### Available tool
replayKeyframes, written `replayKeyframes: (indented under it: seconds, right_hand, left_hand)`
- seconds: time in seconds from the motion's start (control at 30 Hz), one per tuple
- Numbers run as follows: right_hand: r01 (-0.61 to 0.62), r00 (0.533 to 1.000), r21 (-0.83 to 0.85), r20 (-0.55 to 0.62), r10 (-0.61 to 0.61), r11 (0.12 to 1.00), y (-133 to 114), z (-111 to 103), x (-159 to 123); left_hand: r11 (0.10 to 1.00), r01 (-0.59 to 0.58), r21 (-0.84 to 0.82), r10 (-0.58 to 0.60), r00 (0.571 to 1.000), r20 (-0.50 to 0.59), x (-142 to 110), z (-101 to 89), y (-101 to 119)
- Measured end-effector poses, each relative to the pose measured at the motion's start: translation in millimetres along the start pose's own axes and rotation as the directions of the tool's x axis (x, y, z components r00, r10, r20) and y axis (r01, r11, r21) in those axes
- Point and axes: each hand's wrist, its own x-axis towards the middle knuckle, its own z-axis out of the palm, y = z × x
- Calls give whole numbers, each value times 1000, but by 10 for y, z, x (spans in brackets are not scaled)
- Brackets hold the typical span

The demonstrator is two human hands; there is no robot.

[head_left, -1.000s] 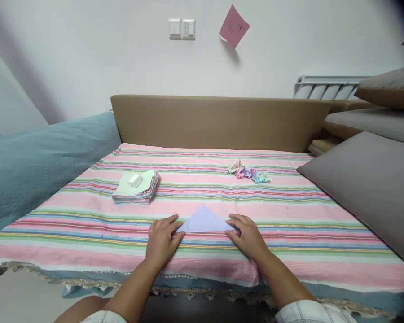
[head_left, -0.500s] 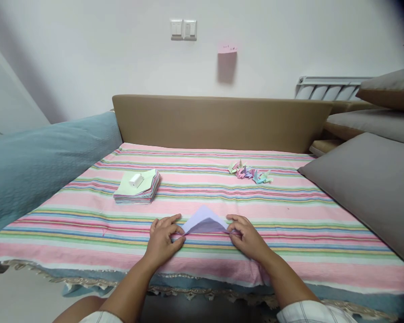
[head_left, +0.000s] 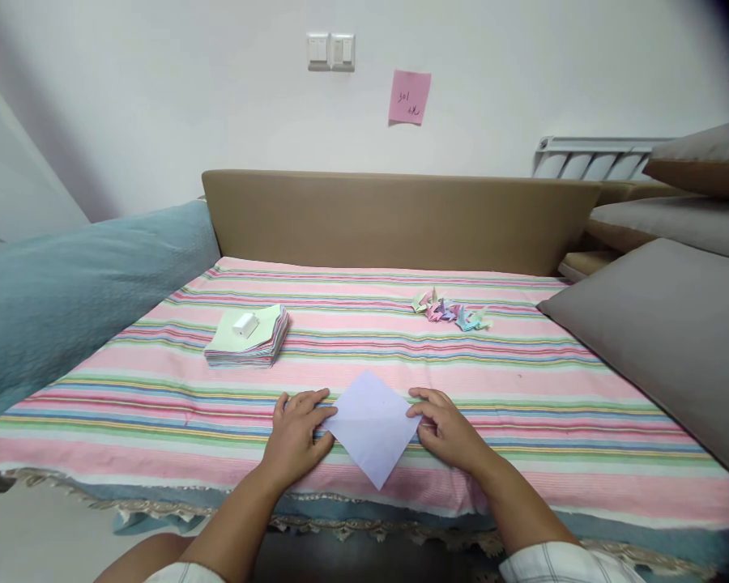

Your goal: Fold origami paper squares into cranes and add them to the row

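Note:
A pale purple square sheet of origami paper (head_left: 373, 437) lies spread out like a diamond, one corner pointing at me, with a faint crease running across its middle. At its left corner, my left hand (head_left: 297, 433) has thumb and index finger closed on the paper's edge. My right hand (head_left: 446, 429) pinches the opposite corner in the same way. Beyond the right hand sits a cluster of small folded paper cranes (head_left: 446, 312) in several colours.
A thick stack of coloured paper (head_left: 243, 344) with a small white block (head_left: 245, 325) on top stands at the left. Striped cloth (head_left: 346, 324) covers the seat. Grey cushions (head_left: 662, 332) border the right, a blue armrest (head_left: 97, 275) the left. A pink note (head_left: 409, 97) hangs on the wall.
The paper's raised near half has come down toward me, so the sheet is now unfolded flat. The hands have barely shifted. The pink wall note, lifted before, now hangs flat.

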Motion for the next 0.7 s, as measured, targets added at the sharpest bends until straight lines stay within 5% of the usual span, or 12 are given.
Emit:
replayKeyframes:
  seconds: [0.23,0.5,0.7]
  right_hand:
    - [-27,999,20,-40,28,999,4,8,-5]
    - [95,977,103,-199,-73,990,-15,-59,22]
    - [35,951,316,-302,65,948,-83,-74,6]
  left_hand:
    - [998,51,-44,-53,997,-56,28,28,-9]
    - [964,71,-256,-95,992,-84,66,-31,16]
    - [759,115,-641,-206,976,-68,131,-90,125]
